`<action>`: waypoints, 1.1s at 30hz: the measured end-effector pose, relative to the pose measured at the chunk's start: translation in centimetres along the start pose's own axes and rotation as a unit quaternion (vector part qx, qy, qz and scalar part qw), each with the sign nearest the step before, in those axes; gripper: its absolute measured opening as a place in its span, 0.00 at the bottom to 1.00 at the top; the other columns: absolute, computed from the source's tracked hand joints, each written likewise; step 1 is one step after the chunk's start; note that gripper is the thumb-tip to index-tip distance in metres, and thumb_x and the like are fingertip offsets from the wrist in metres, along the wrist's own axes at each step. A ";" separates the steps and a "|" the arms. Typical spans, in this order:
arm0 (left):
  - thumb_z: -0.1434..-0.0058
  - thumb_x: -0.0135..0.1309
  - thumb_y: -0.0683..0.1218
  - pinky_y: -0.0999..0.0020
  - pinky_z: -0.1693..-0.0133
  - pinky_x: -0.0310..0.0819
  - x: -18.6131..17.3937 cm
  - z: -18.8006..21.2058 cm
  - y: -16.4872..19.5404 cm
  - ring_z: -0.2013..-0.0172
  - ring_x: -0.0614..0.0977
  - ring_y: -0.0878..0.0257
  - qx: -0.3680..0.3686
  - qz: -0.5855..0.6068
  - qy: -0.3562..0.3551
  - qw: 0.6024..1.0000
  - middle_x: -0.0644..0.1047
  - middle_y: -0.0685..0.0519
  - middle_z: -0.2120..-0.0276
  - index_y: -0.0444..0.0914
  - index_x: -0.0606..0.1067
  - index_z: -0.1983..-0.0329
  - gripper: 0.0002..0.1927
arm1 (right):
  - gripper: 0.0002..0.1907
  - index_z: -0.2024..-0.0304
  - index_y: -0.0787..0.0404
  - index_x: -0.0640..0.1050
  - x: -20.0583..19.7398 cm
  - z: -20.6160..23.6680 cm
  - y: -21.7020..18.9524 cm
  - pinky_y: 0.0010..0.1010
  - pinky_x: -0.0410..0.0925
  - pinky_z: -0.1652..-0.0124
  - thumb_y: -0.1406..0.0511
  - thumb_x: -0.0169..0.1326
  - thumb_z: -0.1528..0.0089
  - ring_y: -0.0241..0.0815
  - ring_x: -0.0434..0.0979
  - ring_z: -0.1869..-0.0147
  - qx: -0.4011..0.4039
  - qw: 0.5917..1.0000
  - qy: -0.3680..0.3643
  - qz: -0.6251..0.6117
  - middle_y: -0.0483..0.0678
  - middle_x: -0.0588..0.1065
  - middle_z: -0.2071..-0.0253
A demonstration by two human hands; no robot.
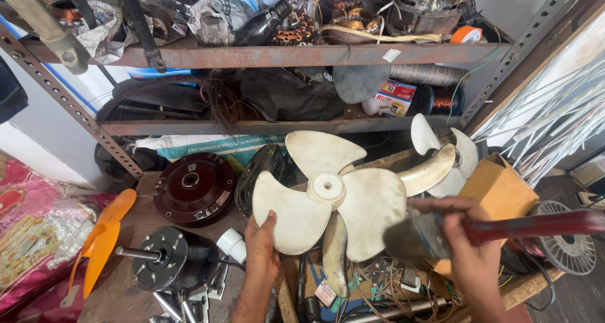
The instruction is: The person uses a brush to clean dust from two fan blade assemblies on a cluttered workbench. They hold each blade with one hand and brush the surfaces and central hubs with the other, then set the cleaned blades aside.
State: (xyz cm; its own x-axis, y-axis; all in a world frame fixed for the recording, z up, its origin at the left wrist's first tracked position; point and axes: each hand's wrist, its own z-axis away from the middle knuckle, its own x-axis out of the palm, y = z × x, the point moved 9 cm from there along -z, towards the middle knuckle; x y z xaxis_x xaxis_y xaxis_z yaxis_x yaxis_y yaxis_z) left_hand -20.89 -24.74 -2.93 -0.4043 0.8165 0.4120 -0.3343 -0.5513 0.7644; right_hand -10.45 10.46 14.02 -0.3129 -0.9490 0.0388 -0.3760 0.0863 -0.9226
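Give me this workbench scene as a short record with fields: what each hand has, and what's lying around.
Left hand: grips lower edge of cream fan blade
Right hand: holds red-handled brush, bristles at the blade's right lobe
Left of bench: black motor, dark red round housing, orange fan blade
Right: second cream blade, yellow box
Behind: cluttered metal shelves

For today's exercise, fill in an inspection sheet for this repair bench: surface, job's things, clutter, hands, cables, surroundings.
Surface: wooden bench, crowded and grimy.
Job's things: cream fan blade, held up; red-handled brush at its right lobe.
Clutter: black motor, dark red motor cover, orange fan blade, second cream fan blade, yellow box.
Hands: left hand grips the blade's lower lobe; right hand holds the brush.
Cables: loose wires under the blade.
Surroundings: rusty metal shelves full of parts.
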 end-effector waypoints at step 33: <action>0.34 0.53 0.43 0.64 0.45 0.72 0.6 2.7 2.4 0.45 0.78 0.58 0.227 -0.057 -0.048 0.971 0.76 0.42 0.41 0.32 0.64 0.30 0.29 | 0.13 0.54 0.61 0.84 9.4 -6.3 3.5 0.29 0.74 0.51 0.61 0.60 0.37 0.37 0.83 0.54 0.083 0.987 -0.095 0.100 0.47 0.84 0.58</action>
State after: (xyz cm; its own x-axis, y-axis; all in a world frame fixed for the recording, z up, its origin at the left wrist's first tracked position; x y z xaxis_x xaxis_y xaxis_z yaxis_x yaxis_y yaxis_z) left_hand -19.66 -25.10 0.55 -0.2989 0.8918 0.3398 0.0468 -0.3419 0.9386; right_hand -20.18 3.78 13.51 -0.1905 -0.9592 -0.2088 -0.1705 0.2418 -0.9552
